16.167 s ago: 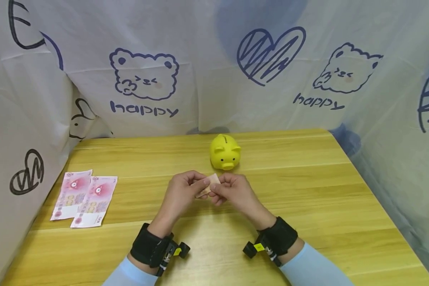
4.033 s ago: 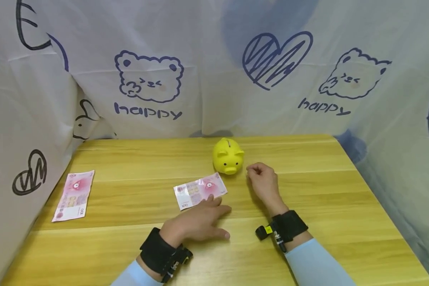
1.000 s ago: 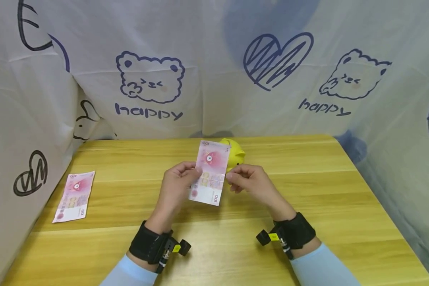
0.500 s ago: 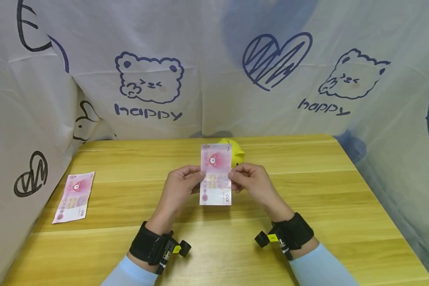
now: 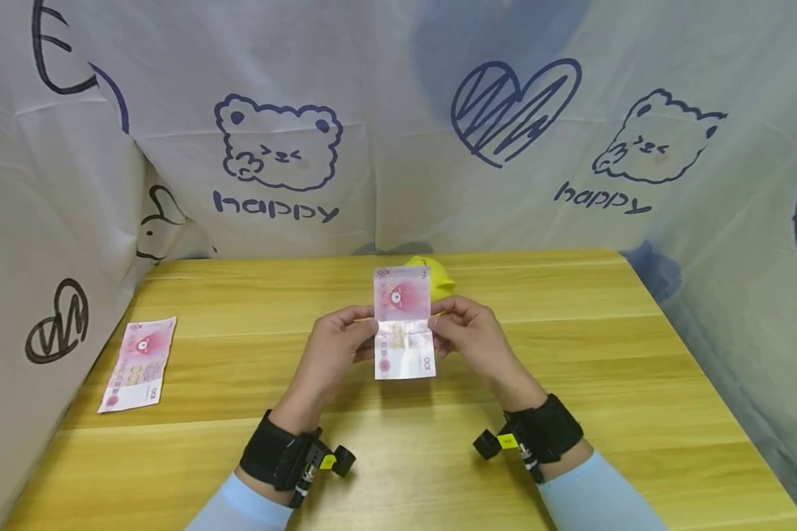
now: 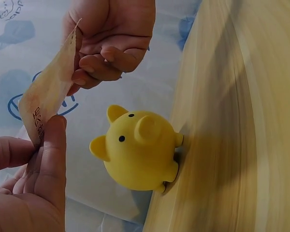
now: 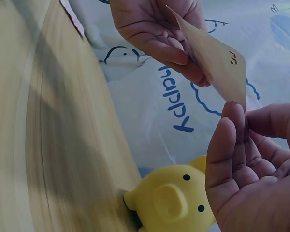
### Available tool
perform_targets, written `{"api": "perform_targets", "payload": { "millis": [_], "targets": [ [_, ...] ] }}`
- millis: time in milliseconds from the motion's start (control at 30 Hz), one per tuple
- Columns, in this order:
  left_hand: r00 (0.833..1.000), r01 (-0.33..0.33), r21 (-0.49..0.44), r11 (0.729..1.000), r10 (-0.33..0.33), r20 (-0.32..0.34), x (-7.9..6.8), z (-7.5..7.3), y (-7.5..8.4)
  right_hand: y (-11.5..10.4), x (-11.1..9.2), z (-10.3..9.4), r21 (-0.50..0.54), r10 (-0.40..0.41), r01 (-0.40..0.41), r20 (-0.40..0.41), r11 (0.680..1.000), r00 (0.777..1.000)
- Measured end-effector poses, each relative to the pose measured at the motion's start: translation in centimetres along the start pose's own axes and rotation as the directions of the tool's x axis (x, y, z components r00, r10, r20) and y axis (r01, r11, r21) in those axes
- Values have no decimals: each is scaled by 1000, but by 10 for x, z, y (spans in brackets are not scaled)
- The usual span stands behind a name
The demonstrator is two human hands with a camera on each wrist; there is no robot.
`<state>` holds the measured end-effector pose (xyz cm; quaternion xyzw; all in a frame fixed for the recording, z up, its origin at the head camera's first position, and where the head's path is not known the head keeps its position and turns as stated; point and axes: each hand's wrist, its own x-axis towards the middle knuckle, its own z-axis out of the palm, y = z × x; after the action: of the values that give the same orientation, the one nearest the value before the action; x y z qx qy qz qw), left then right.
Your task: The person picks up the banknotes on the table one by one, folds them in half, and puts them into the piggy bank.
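Note:
A pink 100 banknote (image 5: 401,299) is held up above the table, creased across its middle. My left hand (image 5: 332,346) pinches its left edge between thumb and fingers. At the opposite edge my right hand (image 5: 468,339) pinches it the same way. Both wrist views show the pale back of the note bent at the crease. Behind it stands a yellow piggy bank (image 5: 440,279), partly hidden in the head view. The left wrist view shows the piggy bank (image 6: 137,150) whole, upright on the table and apart from both hands.
A second pink banknote (image 5: 138,365) lies flat on the left side of the wooden table (image 5: 571,354). A white printed cloth (image 5: 398,147) hangs behind the table and along its sides. Each wrist carries a black strap with a small camera.
Earlier the note lay on the table near the piggy bank; my left hand lifted it and my right hand took its other edge. Since half a second ago it has begun to bend at the crease.

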<state>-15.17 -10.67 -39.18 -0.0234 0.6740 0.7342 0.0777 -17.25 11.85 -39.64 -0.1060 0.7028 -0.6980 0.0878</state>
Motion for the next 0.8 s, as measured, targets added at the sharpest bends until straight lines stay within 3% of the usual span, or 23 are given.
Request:
{"api": "perform_targets", "payload": {
  "millis": [167,367,667,800],
  "targets": [
    [1000,7,-65,998,-6,16,2,0,-1,0,0,-2,58,-10,10,6,998,1000],
    [999,7,-118,993,-3,32,2,-1,-2,1,0,-3,58,-13,12,11,998,1000],
    [1000,-28,-92,995,28,8,0,1,-4,3,-1,-1,31,-43,42,19,999,999],
    [999,-19,-78,997,22,43,-1,1,-3,4,-2,0,-18,-75,75,0,997,997]
  ]
}}
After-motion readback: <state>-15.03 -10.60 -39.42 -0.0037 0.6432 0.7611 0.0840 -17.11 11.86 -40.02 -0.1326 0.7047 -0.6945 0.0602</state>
